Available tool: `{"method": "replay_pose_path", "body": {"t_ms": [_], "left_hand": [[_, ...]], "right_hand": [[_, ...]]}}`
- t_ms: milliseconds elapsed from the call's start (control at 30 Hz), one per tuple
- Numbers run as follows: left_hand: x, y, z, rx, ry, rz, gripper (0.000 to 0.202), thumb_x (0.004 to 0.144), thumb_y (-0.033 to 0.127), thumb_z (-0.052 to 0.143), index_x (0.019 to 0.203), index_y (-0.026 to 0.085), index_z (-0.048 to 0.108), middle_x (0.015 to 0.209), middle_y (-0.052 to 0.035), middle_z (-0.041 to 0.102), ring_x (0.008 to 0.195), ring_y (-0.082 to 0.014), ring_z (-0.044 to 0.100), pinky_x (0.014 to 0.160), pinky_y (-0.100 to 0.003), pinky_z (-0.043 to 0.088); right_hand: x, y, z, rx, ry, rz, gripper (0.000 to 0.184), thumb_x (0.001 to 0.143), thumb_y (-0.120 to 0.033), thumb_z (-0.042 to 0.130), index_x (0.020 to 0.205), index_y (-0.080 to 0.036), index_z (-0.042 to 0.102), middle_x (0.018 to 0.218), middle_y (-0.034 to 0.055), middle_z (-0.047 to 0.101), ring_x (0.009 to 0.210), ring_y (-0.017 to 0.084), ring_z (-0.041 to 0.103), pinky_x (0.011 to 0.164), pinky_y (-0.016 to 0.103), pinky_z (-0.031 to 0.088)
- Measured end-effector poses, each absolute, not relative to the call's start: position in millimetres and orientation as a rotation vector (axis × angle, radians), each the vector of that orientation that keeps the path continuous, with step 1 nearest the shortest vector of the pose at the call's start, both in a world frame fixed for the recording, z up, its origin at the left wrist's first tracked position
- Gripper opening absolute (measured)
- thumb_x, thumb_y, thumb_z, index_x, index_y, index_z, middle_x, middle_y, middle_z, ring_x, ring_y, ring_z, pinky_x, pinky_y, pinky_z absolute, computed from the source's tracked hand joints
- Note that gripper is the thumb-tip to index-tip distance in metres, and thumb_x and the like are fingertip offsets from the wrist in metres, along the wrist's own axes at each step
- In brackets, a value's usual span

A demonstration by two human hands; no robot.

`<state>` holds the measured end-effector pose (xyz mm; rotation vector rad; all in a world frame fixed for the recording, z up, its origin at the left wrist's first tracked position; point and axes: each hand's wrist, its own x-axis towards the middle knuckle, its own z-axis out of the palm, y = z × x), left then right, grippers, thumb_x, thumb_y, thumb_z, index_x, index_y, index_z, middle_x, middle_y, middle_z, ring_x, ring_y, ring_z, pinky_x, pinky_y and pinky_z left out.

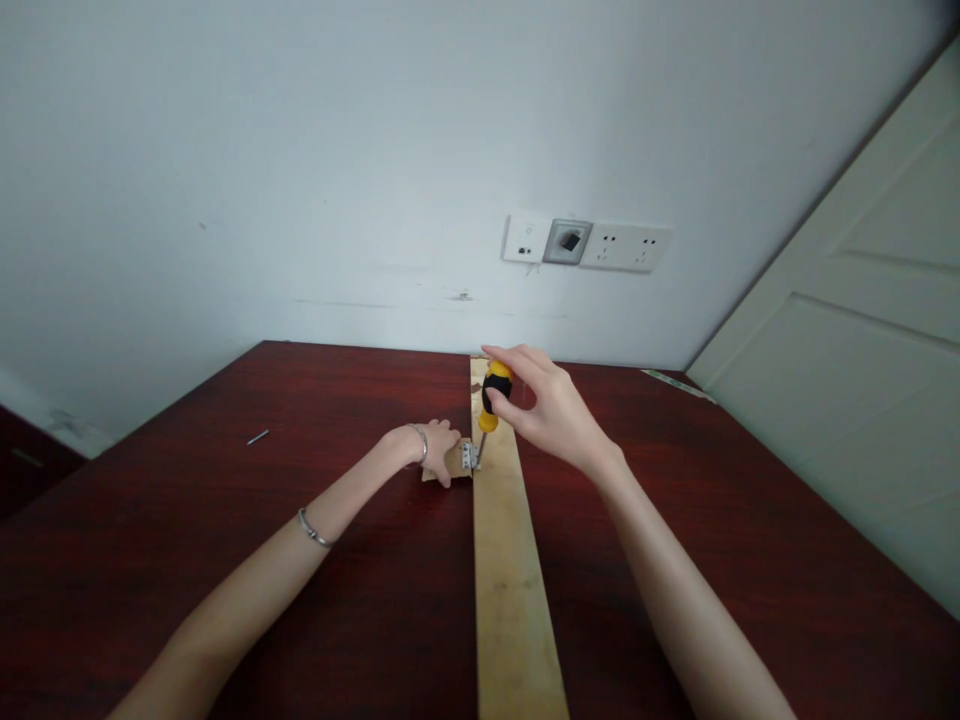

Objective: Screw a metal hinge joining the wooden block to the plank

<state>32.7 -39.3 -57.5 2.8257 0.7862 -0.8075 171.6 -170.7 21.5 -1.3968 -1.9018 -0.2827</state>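
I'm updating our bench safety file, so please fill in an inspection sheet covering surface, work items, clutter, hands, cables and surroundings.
Surface: dark red wood-grain tabletop, meeting the wall.
Work items: yellow-and-black screwdriver, tip down at a metal hinge; contact too small to tell. Hinge sits at the seam between a small light-brown piece and a long wooden board.
Clutter: thin metal rod-like item on the left; pale strip with green at the far right.
Hands: left hand spread over the small piece; right hand grips the screwdriver handle.
Cables: nothing seen.
Surroundings: wall sockets; panelled white door at right.
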Motion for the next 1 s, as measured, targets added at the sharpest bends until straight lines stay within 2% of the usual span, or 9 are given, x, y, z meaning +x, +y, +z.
{"method": "replay_pose_path", "body": {"t_ms": [100, 233, 300, 400, 467, 600, 700, 833, 1000], "left_hand": [[33.1, -37.8, -58.5, 2.821, 0.795, -0.813, 0.086, 0.057, 0.054, 0.069, 0.129, 0.014, 0.046, 0.129, -0.018, 0.045, 0.113, -0.0338, 0.047, 0.09, -0.04, 0.045], [33.1, -40.2, -55.4, 2.811, 0.806, -0.818, 0.087, 0.057, 0.054, 0.069, 0.131, 0.014, 0.045, 0.129, -0.0181, 0.045, 0.114, -0.0338, 0.046, 0.09, -0.04, 0.045], [32.7, -42.2, -53.7, 2.803, 0.816, -0.806, 0.088, 0.057, 0.054, 0.069, 0.132, 0.014, 0.044, 0.13, -0.0181, 0.044, 0.115, -0.034, 0.046, 0.091, -0.041, 0.045], [32.0, -43.1, -53.8, 2.794, 0.824, -0.795, 0.089, 0.057, 0.055, 0.07, 0.131, 0.013, 0.045, 0.131, -0.0187, 0.044, 0.117, -0.0343, 0.045, 0.092, -0.041, 0.044], [31.7, -42.0, -55.6, 2.794, 0.815, -0.777, 0.089, 0.055, 0.054, 0.071, 0.13, 0.014, 0.046, 0.132, -0.0183, 0.044, 0.117, -0.0339, 0.045, 0.094, -0.04, 0.042], [31.7, -38.8, -59.4, 2.801, 0.813, -0.746, 0.09, 0.054, 0.055, 0.071, 0.131, 0.015, 0.046, 0.134, -0.0178, 0.043, 0.12, -0.0349, 0.043, 0.095, -0.04, 0.041], [31.8, -37.0, -61.0, 2.791, 0.812, -0.752, 0.091, 0.052, 0.058, 0.071, 0.13, 0.015, 0.047, 0.131, -0.0172, 0.046, 0.117, -0.0359, 0.045, 0.093, -0.04, 0.042], [31.6, -35.4, -62.6, 2.802, 0.797, -0.754, 0.093, 0.053, 0.059, 0.07, 0.132, 0.016, 0.045, 0.132, -0.0175, 0.044, 0.117, -0.035, 0.046, 0.092, -0.04, 0.043], [31.9, -37.0, -60.4, 2.806, 0.812, -0.776, 0.091, 0.055, 0.057, 0.07, 0.132, 0.017, 0.044, 0.134, -0.0179, 0.043, 0.119, -0.0345, 0.044, 0.093, -0.041, 0.043]], "right_hand": [[170.3, -174.6, 27.8, -1.503, -1.956, -0.396, 0.038, 0.086, -0.031, 0.05, 0.122, -0.021, 0.055, 0.109, 0.0087, 0.059, 0.094, 0.022, 0.056, 0.072, 0.033, 0.049], [168.5, -173.6, 28.5, -1.557, -1.937, -0.393, 0.037, 0.086, -0.045, 0.052, 0.114, -0.023, 0.062, 0.104, 0.0084, 0.056, 0.072, 0.015, 0.056, 0.063, 0.03, 0.047], [168.2, -172.6, 28.2, -1.517, -1.954, -0.33, 0.037, 0.087, -0.04, 0.05, 0.119, -0.024, 0.058, 0.102, 0.0073, 0.057, 0.073, 0.014, 0.056, 0.066, 0.029, 0.047], [167.7, -171.8, 27.9, -1.466, -2.005, -0.309, 0.046, 0.087, -0.028, 0.047, 0.132, -0.022, 0.046, 0.101, 0.0064, 0.06, 0.084, 0.017, 0.056, 0.071, 0.029, 0.047], [167.2, -170.7, 26.8, -1.476, -2.028, -0.344, 0.047, 0.086, -0.03, 0.048, 0.132, -0.019, 0.046, 0.1, 0.0066, 0.061, 0.085, 0.017, 0.056, 0.07, 0.029, 0.046], [166.4, -167.3, 23.0, -1.499, -1.996, -0.366, 0.041, 0.086, -0.045, 0.049, 0.117, -0.019, 0.057, 0.101, 0.0071, 0.059, 0.075, 0.015, 0.055, 0.064, 0.027, 0.045], [166.2, -167.4, 22.5, -1.483, -1.987, -0.317, 0.038, 0.089, -0.037, 0.045, 0.123, -0.021, 0.053, 0.101, 0.0065, 0.059, 0.078, 0.015, 0.056, 0.068, 0.028, 0.047], [165.4, -170.2, 24.7, -1.489, -2.002, -0.315, 0.048, 0.086, -0.027, 0.047, 0.133, -0.018, 0.042, 0.105, 0.008, 0.06, 0.094, 0.02, 0.056, 0.074, 0.03, 0.047], [164.8, -168.7, 22.3, -1.568, -1.947, -0.386, 0.043, 0.086, -0.048, 0.048, 0.121, -0.024, 0.054, 0.101, 0.0074, 0.056, 0.075, 0.016, 0.056, 0.062, 0.028, 0.045]]}}
